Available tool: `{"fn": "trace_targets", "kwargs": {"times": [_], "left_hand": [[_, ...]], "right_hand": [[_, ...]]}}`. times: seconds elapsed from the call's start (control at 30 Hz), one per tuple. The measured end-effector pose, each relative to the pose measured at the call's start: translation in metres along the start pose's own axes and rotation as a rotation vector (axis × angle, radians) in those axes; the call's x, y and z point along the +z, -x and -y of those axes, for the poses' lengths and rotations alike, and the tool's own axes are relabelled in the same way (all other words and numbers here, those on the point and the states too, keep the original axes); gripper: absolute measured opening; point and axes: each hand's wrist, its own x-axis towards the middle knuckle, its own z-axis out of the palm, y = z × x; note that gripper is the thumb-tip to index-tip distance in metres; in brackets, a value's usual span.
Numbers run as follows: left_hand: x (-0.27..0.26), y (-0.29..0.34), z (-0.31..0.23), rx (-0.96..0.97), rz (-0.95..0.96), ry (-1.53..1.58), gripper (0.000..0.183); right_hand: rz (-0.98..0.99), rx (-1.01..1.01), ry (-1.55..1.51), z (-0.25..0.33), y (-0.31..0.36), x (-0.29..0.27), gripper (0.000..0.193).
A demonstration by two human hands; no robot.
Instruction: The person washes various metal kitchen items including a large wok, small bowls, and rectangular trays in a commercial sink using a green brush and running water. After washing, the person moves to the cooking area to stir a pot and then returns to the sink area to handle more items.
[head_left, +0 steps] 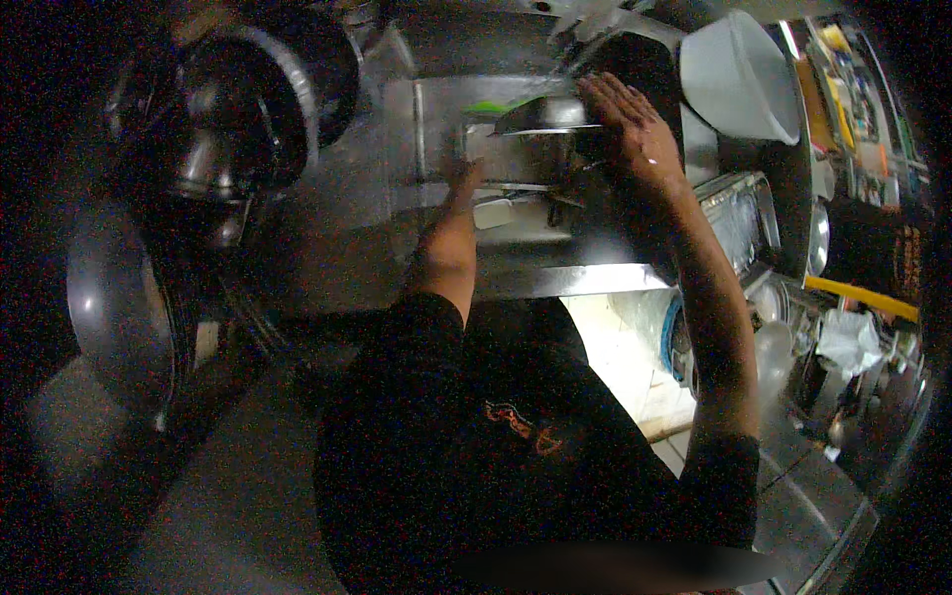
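Observation:
A rectangular container [531, 164] with a pale rim stands in the steel sink in front of me. My left hand [466, 183] is at its near left corner; its fingers are dim and blurred, so their grip does not show. A shiny shallow metal pan or bowl [545, 116] lies tilted over the far part of the container. Beside its right end is my right hand [635, 129], open, fingers stretched out and back up, with nothing seen in it. Whether it touches the metal piece I cannot tell. Something bright green [486, 106] shows behind the container.
Large dark metal pots [213, 129] stand at the left, with a wide round pan [114, 297] nearer. A big white tub [739, 79] is at the far right. A rectangular metal tray [736, 223] lies below it. The steel sink edge [575, 280] runs before my body.

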Motion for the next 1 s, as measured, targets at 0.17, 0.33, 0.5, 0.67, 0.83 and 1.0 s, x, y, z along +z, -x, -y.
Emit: {"fn": "trace_targets", "kwargs": {"times": [0.17,0.33,0.5,0.67,0.83,1.0], "left_hand": [[-0.011,-0.044,-0.032,0.041,-0.099,-0.033,0.032],[-0.069,-0.042,-0.127,0.697,-0.402,-0.108,0.028],[-0.142,0.022,-0.203,0.774,-0.345,-0.121,0.033],[-0.144,0.043,-0.213,1.223,-0.456,-0.353,0.032],[-0.172,0.054,-0.206,0.922,-0.509,-0.678,0.032],[-0.206,0.099,-0.196,0.565,-0.491,-0.412,0.039]], "right_hand": [[-0.197,0.951,-0.634,-0.015,0.101,-0.091,0.039],[-0.274,1.030,-0.136,-0.049,0.295,-0.129,0.039],[-0.703,1.649,-0.780,-0.029,0.374,-0.093,0.041],[-0.015,1.440,-0.266,-0.118,0.436,-0.104,0.040],[-0.221,1.265,-0.761,-0.171,0.389,-0.134,0.041],[-0.013,1.040,-0.415,-0.228,0.363,-0.130,0.031]]}}
